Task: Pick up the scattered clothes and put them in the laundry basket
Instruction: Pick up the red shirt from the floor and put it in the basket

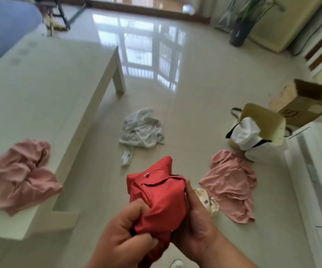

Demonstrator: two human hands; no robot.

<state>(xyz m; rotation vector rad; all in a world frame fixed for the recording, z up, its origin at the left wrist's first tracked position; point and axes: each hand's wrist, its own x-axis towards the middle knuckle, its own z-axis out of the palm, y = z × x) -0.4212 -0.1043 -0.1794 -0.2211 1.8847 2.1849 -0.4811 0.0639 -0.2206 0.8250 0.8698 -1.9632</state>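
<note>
A bunched red garment [160,194] is held low in the middle of the view, with my left hand [123,235] gripping its lower left and my right hand [196,225] closed on its right side. On the floor beyond lies a crumpled white garment [141,130]. A pink garment [231,186] is spread on the floor to the right, with a small patterned cream cloth [208,202] beside it. Another pink garment [19,176] lies on the white coffee table [40,93]. The cream laundry basket [262,120] stands at the right with white cloth [246,133] in it.
A cardboard box [307,105] lies open behind the basket. White furniture [316,180] runs along the right edge. A dark vase with a plant [240,32] stands at the back right. A blue sofa [3,29] sits at the far left. The tile floor is glossy.
</note>
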